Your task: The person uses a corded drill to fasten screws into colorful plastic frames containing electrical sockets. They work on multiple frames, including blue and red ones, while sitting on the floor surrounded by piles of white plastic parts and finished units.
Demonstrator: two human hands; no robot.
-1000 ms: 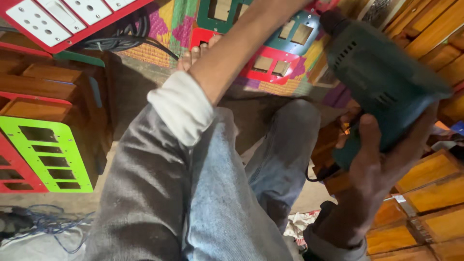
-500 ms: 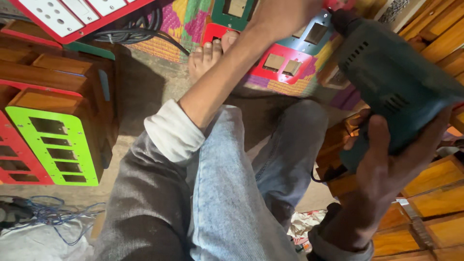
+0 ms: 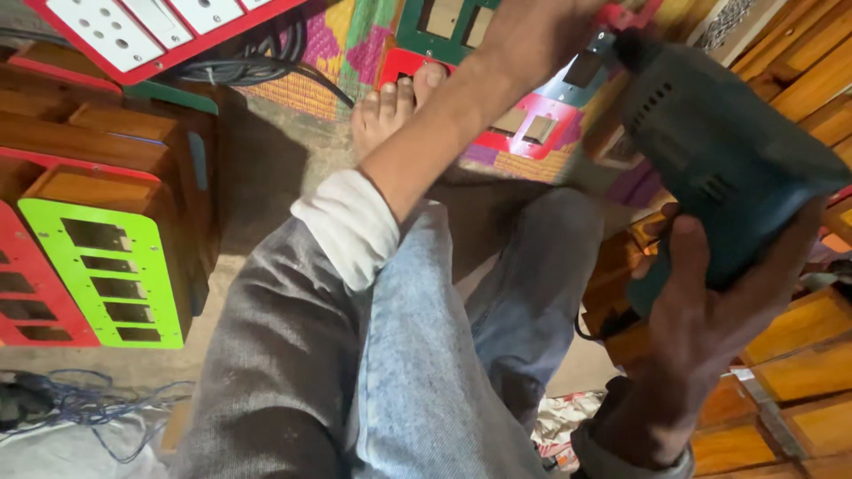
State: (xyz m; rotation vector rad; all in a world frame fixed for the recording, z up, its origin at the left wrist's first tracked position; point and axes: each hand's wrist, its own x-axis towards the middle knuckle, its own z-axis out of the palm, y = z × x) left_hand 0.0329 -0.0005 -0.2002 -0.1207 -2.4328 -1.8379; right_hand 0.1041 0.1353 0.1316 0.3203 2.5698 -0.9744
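My right hand grips the handle of a dark teal electric drill, whose nose points up toward the top of the view. My left hand reaches forward over my knee and rests near the drill's tip on a red cut-out panel; its fingers are partly out of view, so what they hold is unclear. My bare foot lies on the floor just left of that panel. My legs in pale jeans fill the middle.
Wooden boxes with a green slotted front panel and red panels stand at left. A red-framed white switch board lies top left. Stacked wooden boxes sit at right. Blue wire tangles at bottom left.
The view has shifted so the drill and my right hand sit lower and nearer. My left arm stays stretched toward the red panel, and my foot is more in view.
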